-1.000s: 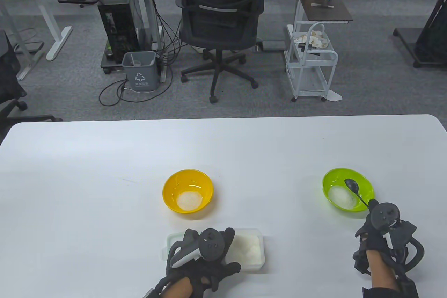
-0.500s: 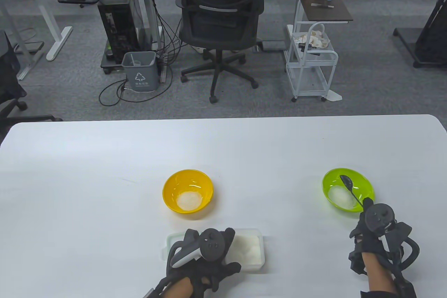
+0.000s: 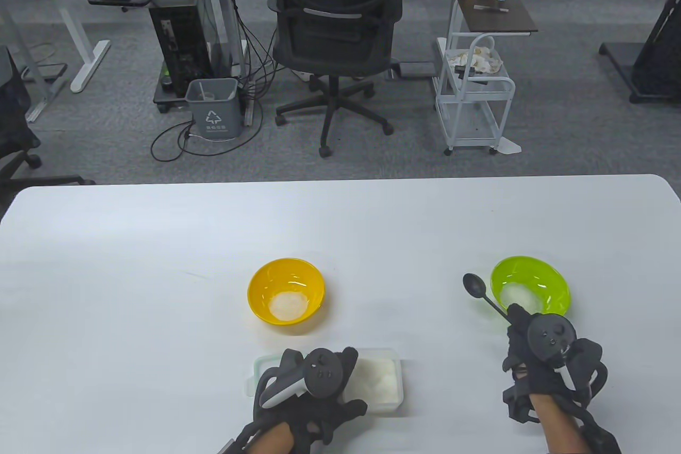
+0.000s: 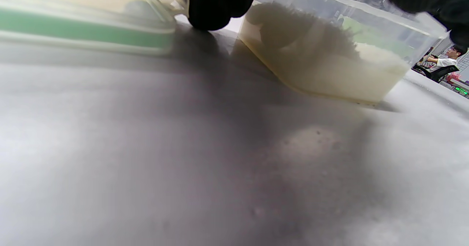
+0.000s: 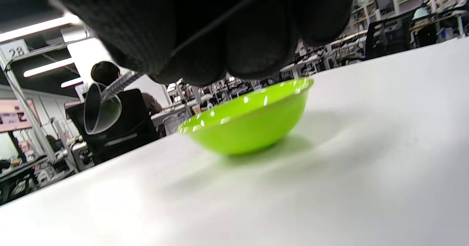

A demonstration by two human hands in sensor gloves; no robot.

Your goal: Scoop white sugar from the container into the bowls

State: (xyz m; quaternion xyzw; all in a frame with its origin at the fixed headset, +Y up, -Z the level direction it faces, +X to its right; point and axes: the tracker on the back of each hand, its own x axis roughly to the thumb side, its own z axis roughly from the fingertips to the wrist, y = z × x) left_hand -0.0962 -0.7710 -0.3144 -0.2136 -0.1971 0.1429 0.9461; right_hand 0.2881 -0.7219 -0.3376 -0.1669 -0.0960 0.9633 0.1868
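Observation:
A clear container of white sugar (image 3: 379, 379) stands near the table's front edge; its side shows in the left wrist view (image 4: 326, 66). My left hand (image 3: 308, 385) rests on its left part and holds it. A yellow bowl (image 3: 286, 290) and a green bowl (image 3: 530, 289) each hold some sugar. My right hand (image 3: 537, 353) grips a dark spoon (image 3: 481, 295) by the handle, its head above the table just left of the green bowl. In the right wrist view the spoon head (image 5: 100, 108) looks empty, left of the green bowl (image 5: 253, 119).
The container's lid with a green band (image 4: 84, 22) lies next to the container under my left hand. An office chair (image 3: 335, 23), a grey bin (image 3: 213, 105) and a white cart (image 3: 473, 97) stand on the floor beyond the table's far edge.
My right hand has moved left and toward me, carrying the spoon out of the green bowl to its left side. My left hand has not moved.

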